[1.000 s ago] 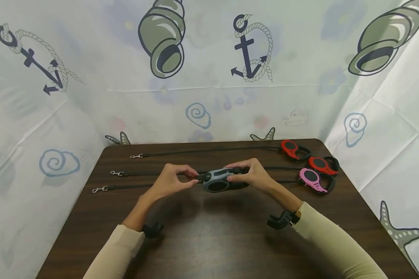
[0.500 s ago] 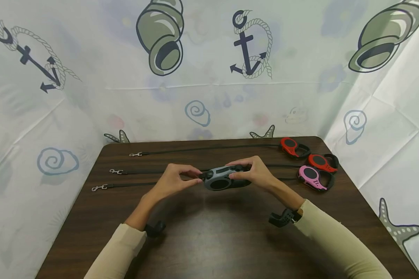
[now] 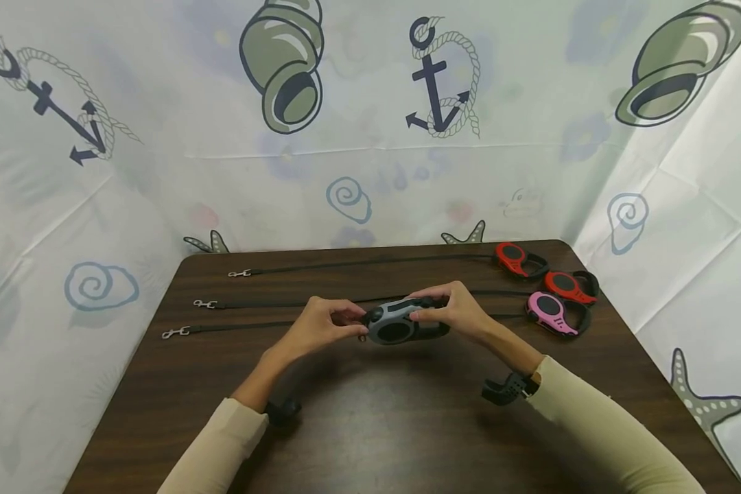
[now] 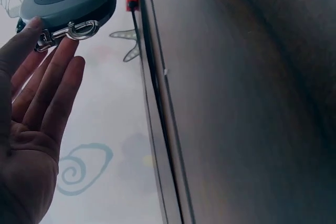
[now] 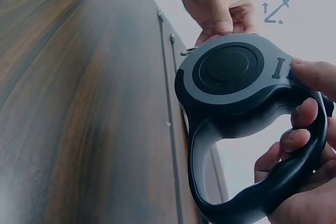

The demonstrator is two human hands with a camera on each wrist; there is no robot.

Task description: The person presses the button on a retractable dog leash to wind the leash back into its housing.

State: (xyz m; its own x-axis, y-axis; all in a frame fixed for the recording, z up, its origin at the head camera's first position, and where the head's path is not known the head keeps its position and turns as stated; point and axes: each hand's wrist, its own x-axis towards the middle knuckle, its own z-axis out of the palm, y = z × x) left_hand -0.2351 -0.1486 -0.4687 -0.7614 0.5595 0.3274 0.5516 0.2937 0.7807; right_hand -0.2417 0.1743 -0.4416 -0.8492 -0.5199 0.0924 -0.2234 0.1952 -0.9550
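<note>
Above the middle of the table I hold a grey and black retractable dog leash. My right hand grips it from the right. In the right wrist view, fingers curl through the loop of its black handle, and the thumb lies on the grey case. My left hand is at the leash's left end, thumb and fingers pinching the base of its silver snap hook. The hook lies against the case edge in the left wrist view, with the other left fingers stretched out below it.
Behind lie two red leashes and a pink leash, cases at the right. Their black cords run left across the brown table, ending in silver hooks. A patterned white cloth surrounds the table's back and sides.
Both hands have shifted slightly right with the grey leash. My left fingers now sit closer against its case, and the hook has come into view under the left thumb.
</note>
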